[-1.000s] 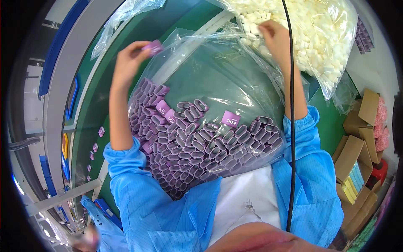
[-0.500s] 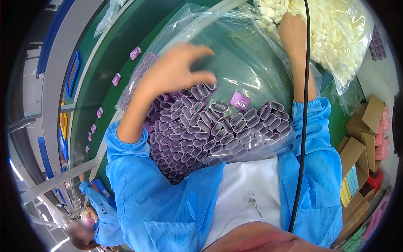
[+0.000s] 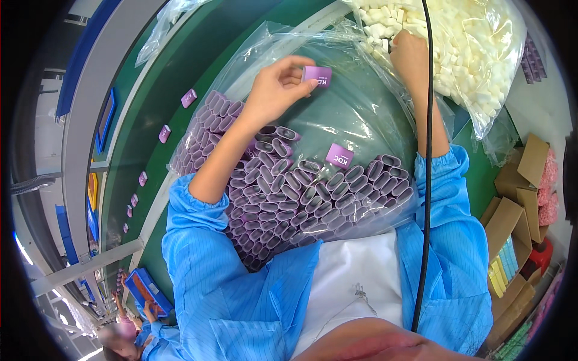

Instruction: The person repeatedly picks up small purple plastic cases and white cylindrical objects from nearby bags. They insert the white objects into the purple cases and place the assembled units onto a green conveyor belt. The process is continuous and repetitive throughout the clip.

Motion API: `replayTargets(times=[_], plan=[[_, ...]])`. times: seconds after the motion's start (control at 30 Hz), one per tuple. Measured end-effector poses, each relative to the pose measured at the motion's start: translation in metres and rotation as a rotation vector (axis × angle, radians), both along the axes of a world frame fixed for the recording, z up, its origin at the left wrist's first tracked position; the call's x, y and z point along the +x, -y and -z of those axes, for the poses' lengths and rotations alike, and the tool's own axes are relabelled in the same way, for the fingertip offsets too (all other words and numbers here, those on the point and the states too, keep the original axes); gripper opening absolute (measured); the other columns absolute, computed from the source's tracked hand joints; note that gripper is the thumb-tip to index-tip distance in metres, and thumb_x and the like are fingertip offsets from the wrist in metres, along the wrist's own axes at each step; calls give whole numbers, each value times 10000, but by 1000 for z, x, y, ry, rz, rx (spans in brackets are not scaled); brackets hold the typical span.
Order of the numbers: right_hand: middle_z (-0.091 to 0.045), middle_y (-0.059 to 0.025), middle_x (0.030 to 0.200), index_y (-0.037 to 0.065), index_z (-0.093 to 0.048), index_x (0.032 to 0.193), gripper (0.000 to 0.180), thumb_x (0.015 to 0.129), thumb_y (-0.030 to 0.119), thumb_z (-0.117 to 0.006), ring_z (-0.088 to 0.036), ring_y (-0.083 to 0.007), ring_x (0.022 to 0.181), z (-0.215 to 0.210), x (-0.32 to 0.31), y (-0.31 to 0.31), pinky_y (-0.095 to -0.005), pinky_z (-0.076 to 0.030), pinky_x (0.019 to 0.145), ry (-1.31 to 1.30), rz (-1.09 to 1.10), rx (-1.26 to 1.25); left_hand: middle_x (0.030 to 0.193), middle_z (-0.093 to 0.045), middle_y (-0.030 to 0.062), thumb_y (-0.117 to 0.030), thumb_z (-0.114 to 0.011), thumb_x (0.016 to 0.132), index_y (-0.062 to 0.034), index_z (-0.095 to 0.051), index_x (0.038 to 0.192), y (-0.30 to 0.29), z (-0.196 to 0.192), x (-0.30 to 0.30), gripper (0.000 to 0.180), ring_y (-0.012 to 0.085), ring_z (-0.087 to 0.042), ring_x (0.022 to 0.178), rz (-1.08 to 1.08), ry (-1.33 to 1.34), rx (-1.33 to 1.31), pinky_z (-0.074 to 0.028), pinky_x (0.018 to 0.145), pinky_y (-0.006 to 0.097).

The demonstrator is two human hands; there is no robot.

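My left hand [image 3: 278, 89] pinches one small purple oval case [image 3: 317, 75] above a large clear plastic bag [image 3: 361, 114] that lies open in front of me. Several more purple oval cases [image 3: 313, 198] are heaped in the near part of that bag, and one lies flat on top [image 3: 340, 154]. My right hand [image 3: 410, 54] reaches into a second clear bag full of small white foam pieces [image 3: 475, 48] at the upper right; its fingers are buried among them, so I cannot see what they hold.
A green conveyor belt [image 3: 180, 72] runs along my left with single purple cases [image 3: 189, 98] spaced down it. Open cardboard boxes [image 3: 512, 228] stand at the right. A black cable [image 3: 427, 180] hangs down my front. Another person in blue [image 3: 138, 325] works at lower left.
My left hand dipped from the belt side into the heap of purple cases and came up holding one. My right hand stayed in the bag of white pieces.
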State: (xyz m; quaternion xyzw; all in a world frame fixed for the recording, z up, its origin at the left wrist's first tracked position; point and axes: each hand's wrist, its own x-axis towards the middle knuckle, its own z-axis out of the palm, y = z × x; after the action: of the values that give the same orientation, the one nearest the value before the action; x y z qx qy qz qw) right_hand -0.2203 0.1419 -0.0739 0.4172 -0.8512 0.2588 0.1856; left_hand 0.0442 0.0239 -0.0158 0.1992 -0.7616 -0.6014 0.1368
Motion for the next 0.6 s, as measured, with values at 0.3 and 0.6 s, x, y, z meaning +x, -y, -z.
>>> replayTargets(times=[0.3,0.6], plan=[[-655,-93,877,7,-664,1010,206,818,79,-683,-614,-145,860,-47,93,5,-258,-494,738,936,-828,-552,1124,-591,115,-47,-633,861,20,-551,1186,-1,12,-9,342,196,-593,1004,-161,-374,455,-510,909,355],[-641,-84,914,-21,-680,899,91,818,15,-660,-605,-125,846,-46,107,6,-244,-496,748,1094,-876,-655,1098,-615,142,20,-615,854,65,-579,1139,-7,8,-5,291,199,-600,1012,-164,-357,94,-517,900,328]])
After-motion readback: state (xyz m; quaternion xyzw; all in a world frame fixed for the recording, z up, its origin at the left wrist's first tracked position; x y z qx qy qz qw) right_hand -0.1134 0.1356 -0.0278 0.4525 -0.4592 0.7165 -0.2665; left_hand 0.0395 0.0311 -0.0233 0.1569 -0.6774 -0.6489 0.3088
